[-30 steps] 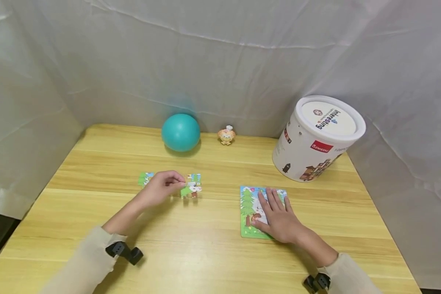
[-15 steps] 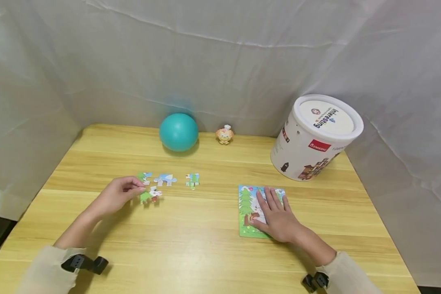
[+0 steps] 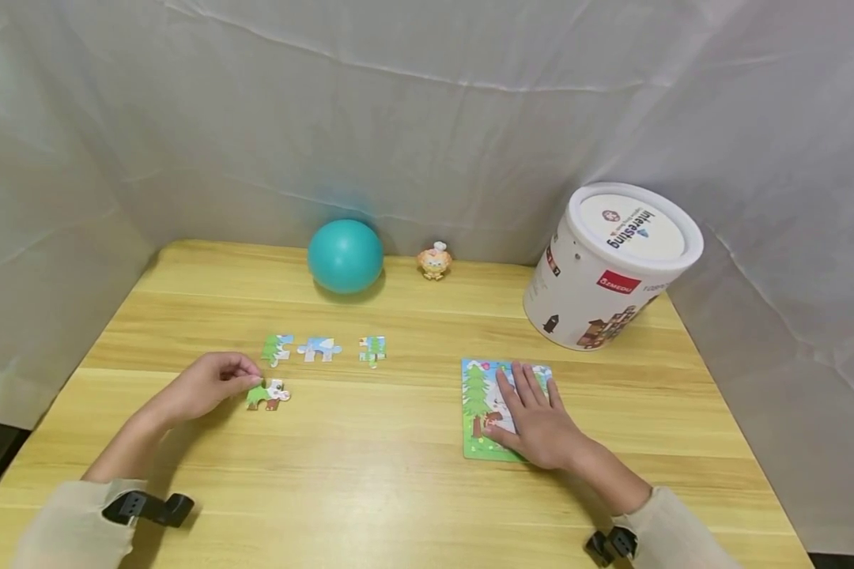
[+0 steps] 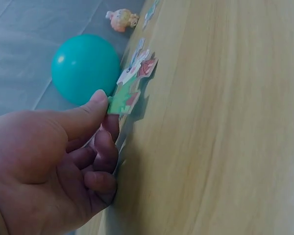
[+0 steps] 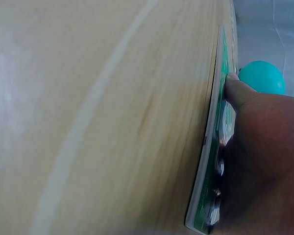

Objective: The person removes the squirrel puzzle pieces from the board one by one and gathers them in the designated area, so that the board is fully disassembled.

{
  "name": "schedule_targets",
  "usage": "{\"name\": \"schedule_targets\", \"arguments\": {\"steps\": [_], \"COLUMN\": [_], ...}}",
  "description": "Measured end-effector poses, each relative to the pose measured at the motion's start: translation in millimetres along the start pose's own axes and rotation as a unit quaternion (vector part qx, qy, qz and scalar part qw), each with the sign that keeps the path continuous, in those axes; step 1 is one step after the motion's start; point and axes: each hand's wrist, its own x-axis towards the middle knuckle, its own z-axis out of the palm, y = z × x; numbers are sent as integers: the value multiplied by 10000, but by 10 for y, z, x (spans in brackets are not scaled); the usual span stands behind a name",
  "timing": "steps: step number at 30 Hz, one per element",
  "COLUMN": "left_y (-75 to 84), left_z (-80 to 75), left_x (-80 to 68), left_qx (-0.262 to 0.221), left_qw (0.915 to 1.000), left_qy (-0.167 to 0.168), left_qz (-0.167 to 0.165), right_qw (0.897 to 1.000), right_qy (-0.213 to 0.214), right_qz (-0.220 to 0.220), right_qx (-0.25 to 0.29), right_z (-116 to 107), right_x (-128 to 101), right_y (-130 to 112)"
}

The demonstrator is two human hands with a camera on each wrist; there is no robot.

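Note:
My left hand pinches a green, white and brown jigsaw piece by its left end, thumb on top. In the left wrist view this jigsaw piece is tilted and seems just above the table. Behind it lie a green-tree jigsaw piece, a blue-and-white jigsaw piece and, farther right, another tree jigsaw piece. My right hand rests flat with spread fingers on a picture puzzle board, covering much of its right side. The right wrist view shows the board's edge under the palm.
At the back of the wooden table stand a teal ball and a small figurine with a white hat. A large white lidded bucket stands at the back right. Grey cloth encloses the back and sides.
My left hand has moved left and then nearer the front, carrying the jigsaw piece and uncovering the pieces behind. My right hand has stayed on the puzzle board.

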Motion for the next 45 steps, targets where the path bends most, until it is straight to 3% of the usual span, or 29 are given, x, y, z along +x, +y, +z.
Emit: {"name": "schedule_targets", "arguments": {"steps": [24,37,41,45], "left_y": [3,28,94,276], "left_z": [-14,-15,-20,1], "left_x": [28,21,29,74], "left_qx": [464,148,-79,-193], "left_qw": [9984,9991,9993,9996], "left_qy": [206,216,177,118], "left_qz": [-243,-342,-316,-145], "right_qw": [10000,9997,9991,9987], "right_qy": [17,185,366,457], "right_qz": [-36,-90,-140,-202], "right_qx": [-32,-160,-151,49], "right_z": [-12,-25,-30,-34], "right_x": [4,-3,-8,-27], "right_y": [-24,-26,-28,-10]}}
